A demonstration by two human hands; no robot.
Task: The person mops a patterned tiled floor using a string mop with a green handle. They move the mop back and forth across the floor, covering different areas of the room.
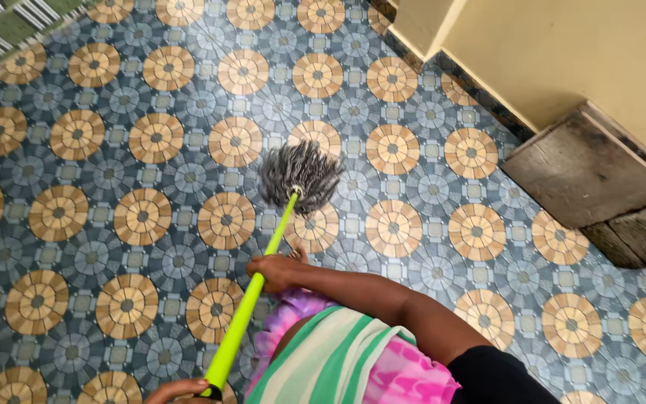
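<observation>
Mopping stroke under way: my right hand (272,271) clasps green mop handle (252,298) mid-shaft, left hand (181,390) grips handle end; mop head (299,174) on tiled floor (99,224). Next: likely pull-back calls for firm two-handed hold.

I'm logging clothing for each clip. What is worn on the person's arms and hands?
Both hands are bare: no gloves, rings or wristbands show on the right hand or the left hand. The right forearm is bare up to a short black sleeve at the upper arm. The left arm is out of view.
</observation>
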